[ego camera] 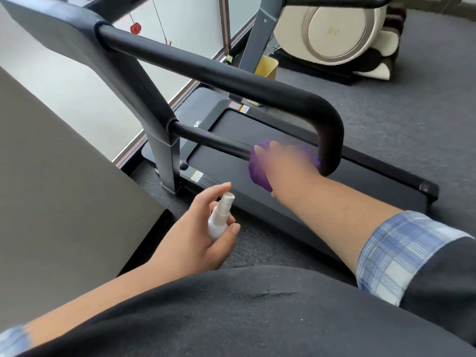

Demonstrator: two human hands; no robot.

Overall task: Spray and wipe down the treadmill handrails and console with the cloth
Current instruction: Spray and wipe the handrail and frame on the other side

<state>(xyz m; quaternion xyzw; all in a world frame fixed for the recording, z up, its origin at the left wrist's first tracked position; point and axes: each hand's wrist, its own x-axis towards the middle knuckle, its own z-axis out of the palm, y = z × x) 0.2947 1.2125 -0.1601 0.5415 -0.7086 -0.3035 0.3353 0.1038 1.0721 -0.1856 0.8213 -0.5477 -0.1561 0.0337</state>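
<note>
R hand (280,161) clamps the purple cloth (258,173) around the lower handrail (211,141), w/ the bar's long axis running left toward the upright. L hand (195,233) grips the spray bottle (219,217), nearer the body.

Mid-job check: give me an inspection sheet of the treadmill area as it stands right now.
Surface: treadmill belt, black, nothing lying on it.
Job's things: purple cloth wrapped on the lower handrail; white spray bottle held upright.
Clutter: yellow bin beyond the frame.
Hands: right hand grips the cloth, blurred; left hand holds the bottle.
Cables: nothing seen.
Surroundings: grey carpet, massage chair behind.
</note>
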